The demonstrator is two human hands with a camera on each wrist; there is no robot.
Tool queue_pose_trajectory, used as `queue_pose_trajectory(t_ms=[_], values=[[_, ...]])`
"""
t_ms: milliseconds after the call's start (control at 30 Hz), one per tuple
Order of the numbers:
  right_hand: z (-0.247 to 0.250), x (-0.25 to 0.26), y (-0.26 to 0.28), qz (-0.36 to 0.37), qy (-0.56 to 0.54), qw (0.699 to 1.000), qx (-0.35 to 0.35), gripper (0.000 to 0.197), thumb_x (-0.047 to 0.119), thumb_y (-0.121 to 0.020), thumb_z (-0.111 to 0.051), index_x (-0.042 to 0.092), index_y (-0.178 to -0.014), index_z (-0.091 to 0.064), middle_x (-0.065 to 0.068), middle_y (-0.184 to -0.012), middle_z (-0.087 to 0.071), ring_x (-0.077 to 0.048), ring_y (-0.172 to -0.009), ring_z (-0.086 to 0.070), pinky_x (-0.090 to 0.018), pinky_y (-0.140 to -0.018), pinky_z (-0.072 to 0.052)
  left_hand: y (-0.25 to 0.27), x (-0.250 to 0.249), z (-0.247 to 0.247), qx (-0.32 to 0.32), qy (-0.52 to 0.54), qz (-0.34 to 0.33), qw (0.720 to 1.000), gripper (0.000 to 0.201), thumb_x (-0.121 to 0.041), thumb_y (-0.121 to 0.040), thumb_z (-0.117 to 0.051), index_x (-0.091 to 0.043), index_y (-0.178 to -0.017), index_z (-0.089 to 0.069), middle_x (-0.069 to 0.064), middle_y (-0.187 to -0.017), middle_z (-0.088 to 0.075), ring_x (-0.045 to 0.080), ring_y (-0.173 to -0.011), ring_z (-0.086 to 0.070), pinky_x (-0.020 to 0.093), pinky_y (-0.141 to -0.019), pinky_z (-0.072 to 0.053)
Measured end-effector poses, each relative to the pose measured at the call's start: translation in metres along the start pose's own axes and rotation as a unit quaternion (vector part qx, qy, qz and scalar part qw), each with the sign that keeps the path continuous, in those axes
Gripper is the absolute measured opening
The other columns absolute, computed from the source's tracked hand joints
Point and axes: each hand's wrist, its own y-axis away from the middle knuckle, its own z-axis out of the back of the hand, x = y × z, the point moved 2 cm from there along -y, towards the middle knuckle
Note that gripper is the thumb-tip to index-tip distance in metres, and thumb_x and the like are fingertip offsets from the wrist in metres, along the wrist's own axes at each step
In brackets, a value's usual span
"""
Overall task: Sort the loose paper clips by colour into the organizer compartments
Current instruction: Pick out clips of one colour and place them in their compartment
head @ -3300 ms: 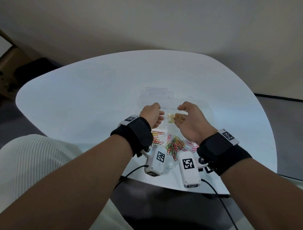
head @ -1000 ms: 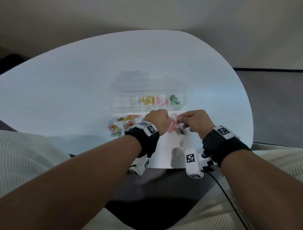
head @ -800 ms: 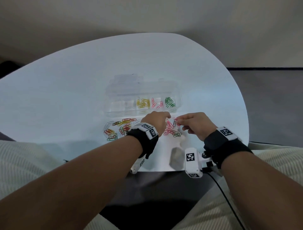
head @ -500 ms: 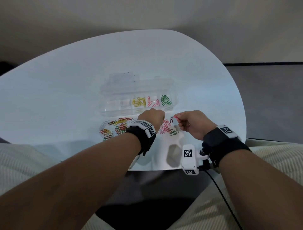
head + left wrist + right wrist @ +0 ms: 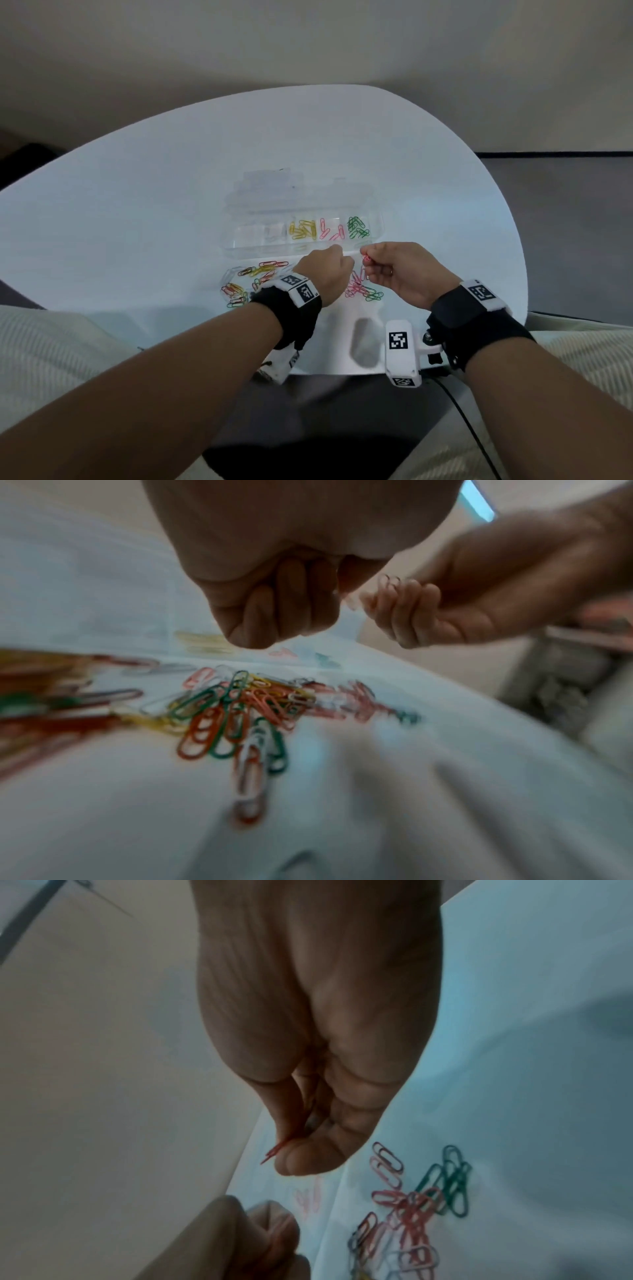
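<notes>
Your right hand pinches red clips just short of the organizer; the pink-red compartment lies directly beyond, slightly left. Your left hand is clenched; whether it holds anything cannot be told. Loose clips lie beneath both.

No readable text; only coded markers on wristbands.

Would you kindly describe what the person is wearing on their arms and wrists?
Both forearms are bare, without sleeves. Each wrist carries a black strap topped by a white tag with a black square code. A white camera box, also code-marked, hangs under each wrist; a black cable trails from the right one.
</notes>
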Motion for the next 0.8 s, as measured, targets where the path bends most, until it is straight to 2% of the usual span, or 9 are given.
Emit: queue_pose_trajectory(t_ms=[67,133,200,267,400,567,667,733,800], values=[[-0.003,0.007,0.000,0.030,0.025,0.999,-0.003,0.016,0.005,-0.094,-0.060,-0.006,-0.104,-0.065,-0.011,-0.078,-0.064,-0.017,-0.060,-0.059,-0.023,-0.060,-0.055,0.003,0.004,0.006,-0.012,0.068,0.028,0.997,0.020,-0.007,-0.096,-0.033,-0.002,-0.092,-0.052,0.020,-0.094,-0.059,0.034,-0.084,-0.055,0.038,-0.069,-0.039],[-0.008,0.015,0.001,0.066,0.052,0.996,-0.020,0.015,0.005,-0.090,-0.065,-0.005,-0.101,-0.067,-0.015,-0.084,-0.067,-0.018,-0.062,-0.063,-0.025,-0.062,-0.056,0.001,0.009,0.012,-0.024,0.167,0.057,0.984,0.022,-0.006,-0.095,-0.036,-0.009,-0.076,-0.047,0.014,-0.078,-0.055,0.027,-0.070,-0.049,0.036,-0.059,-0.035],[-0.014,0.024,0.001,0.103,0.074,0.991,-0.040,0.012,0.001,-0.088,-0.067,-0.005,-0.099,-0.068,-0.018,-0.086,-0.070,-0.021,-0.068,-0.068,-0.026,-0.066,-0.059,-0.002,0.011,0.016,-0.035,0.301,0.062,0.951,0.033,-0.011,-0.093,-0.038,-0.017,-0.061,-0.035,0.004,-0.056,-0.035,0.017,-0.051,-0.032,0.032,-0.051,-0.023],[-0.022,0.032,0.001,0.134,0.082,0.986,-0.054,0.012,-0.002,-0.087,-0.067,-0.006,-0.099,-0.068,-0.020,-0.087,-0.072,-0.023,-0.072,-0.070,-0.028,-0.072,-0.061,-0.004,0.011,0.023,-0.032,0.397,0.058,0.915,0.034,-0.008,-0.091,-0.037,-0.019,-0.059,-0.029,0.001,-0.052,-0.025,0.012,-0.040,-0.020,0.028,-0.048,-0.016],[-0.036,0.042,-0.007,0.198,0.157,0.961,-0.110,0.009,0.002,-0.085,-0.070,0.002,-0.094,-0.073,-0.013,-0.079,-0.073,-0.020,-0.071,-0.069,-0.029,-0.075,-0.060,-0.002,0.013,0.041,0.002,0.481,0.049,0.875,0.033,-0.008,-0.094,-0.035,-0.015,-0.064,-0.046,-0.004,-0.045,-0.038,0.010,-0.038,-0.021,0.021,-0.044,-0.017],[-0.050,0.047,-0.016,0.234,0.366,0.888,-0.150,0.015,0.022,-0.088,-0.070,0.018,-0.100,-0.076,0.004,-0.090,-0.074,-0.005,-0.077,-0.064,-0.022,-0.078,-0.051,-0.004,0.020,0.049,0.002,0.455,0.034,0.890,0.030,-0.010,-0.099,-0.035,-0.008,-0.099,-0.065,0.003,-0.066,-0.057,0.011,-0.050,-0.037,0.021,-0.046,-0.032],[-0.053,0.047,-0.016,0.224,0.420,0.865,-0.159,0.029,0.031,-0.094,-0.060,0.019,-0.119,-0.069,0.002,-0.108,-0.071,-0.012,-0.097,-0.063,-0.024,-0.084,-0.046,-0.007,0.025,0.050,-0.029,0.455,0.073,0.887,0.036,-0.004,-0.094,-0.032,-0.006,-0.095,-0.068,0.003,-0.067,-0.053,0.014,-0.052,-0.038,0.023,-0.048,-0.031],[-0.050,0.047,-0.012,0.230,0.407,0.866,-0.179,0.030,0.031,-0.097,-0.055,0.021,-0.123,-0.065,0.002,-0.109,-0.069,-0.013,-0.094,-0.061,-0.024,-0.081,-0.044,-0.009,0.025,0.053,-0.057,0.440,0.095,0.891,0.036,-0.003,-0.092,-0.034,-0.003,-0.092,-0.070,0.005,-0.072,-0.056,0.015,-0.055,-0.042,0.024,-0.051,-0.032],[-0.045,0.047,-0.006,0.231,0.393,0.870,-0.188,0.026,0.028,-0.097,-0.054,0.022,-0.119,-0.065,0.002,-0.104,-0.069,-0.013,-0.087,-0.062,-0.024,-0.070,-0.044,-0.013,0.021,0.058,-0.078,0.368,0.082,0.923,0.035,-0.003,-0.092,-0.036,-0.003,-0.096,-0.071,0.009,-0.087,-0.064,0.017,-0.069,-0.056,0.025,-0.059,-0.040]])
